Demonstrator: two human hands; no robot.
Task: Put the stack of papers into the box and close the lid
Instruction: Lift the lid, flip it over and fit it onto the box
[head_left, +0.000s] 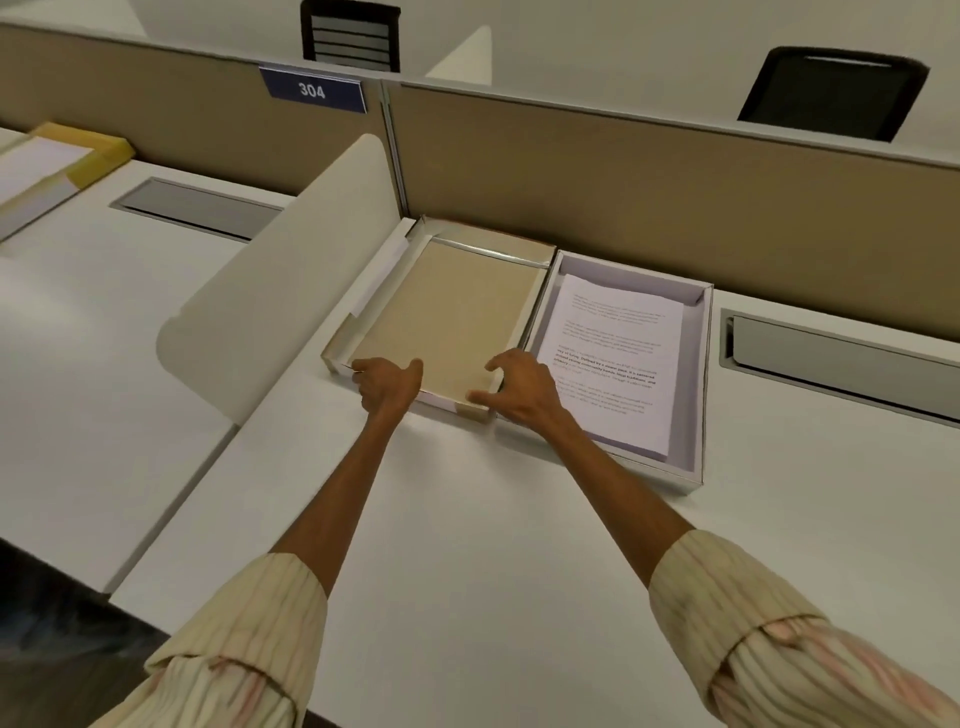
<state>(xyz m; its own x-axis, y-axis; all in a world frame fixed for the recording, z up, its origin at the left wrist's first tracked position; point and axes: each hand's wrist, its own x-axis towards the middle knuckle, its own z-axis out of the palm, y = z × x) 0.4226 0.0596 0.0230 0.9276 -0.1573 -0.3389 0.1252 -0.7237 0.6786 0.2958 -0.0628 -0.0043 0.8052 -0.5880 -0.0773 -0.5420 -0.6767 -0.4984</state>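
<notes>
The stack of printed papers (613, 358) lies inside the open white box (698, 395) on the right of the desk. Beside it on the left lies the box lid (452, 312), upside down, its tan inside facing up. My left hand (387, 384) grips the lid's near left edge, thumb over the rim. My right hand (519, 387) is at the lid's near right corner, fingers spread and curled around that corner, touching it.
A curved white side divider (291, 270) stands left of the lid. A tan partition (675, 208) runs along the back. Grey cable hatches (831, 358) are set in the desk. Another box with yellow edges (67, 161) sits far left.
</notes>
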